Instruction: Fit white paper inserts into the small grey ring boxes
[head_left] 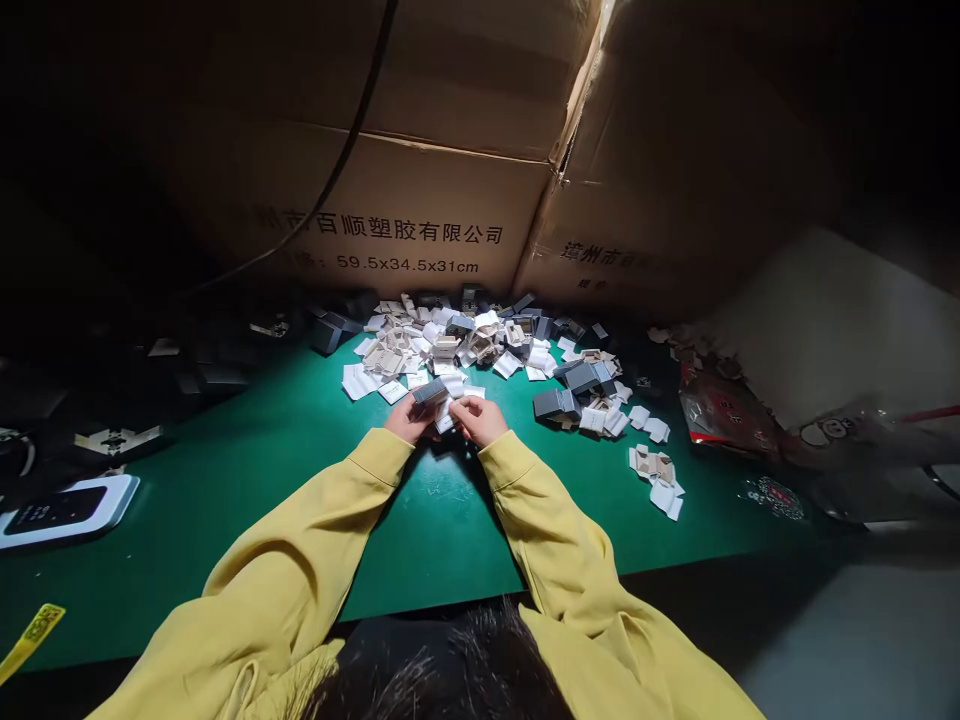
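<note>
In the head view, my left hand (pixel 407 418) is closed around a small dark grey box (pixel 430 392), held just above the table. The fingers of my right hand (pixel 481 418) pinch a white folded card piece (pixel 444 416) right beside that box; whether the two are joined, I cannot tell. Just beyond my hands spreads a heap of white and tan folded card pieces (pixel 394 352), with dark grey boxes among them. Another dark grey box (pixel 556 404) lies to the right of my right hand.
The green table (pixel 450 530) lies under my arms. Large cardboard cartons (pixel 420 185) stand behind the heap, with a dark cable (pixel 346 150) hanging before them. A white device (pixel 71 510) is at the left, a red plastic packet (pixel 727 410) at the right.
</note>
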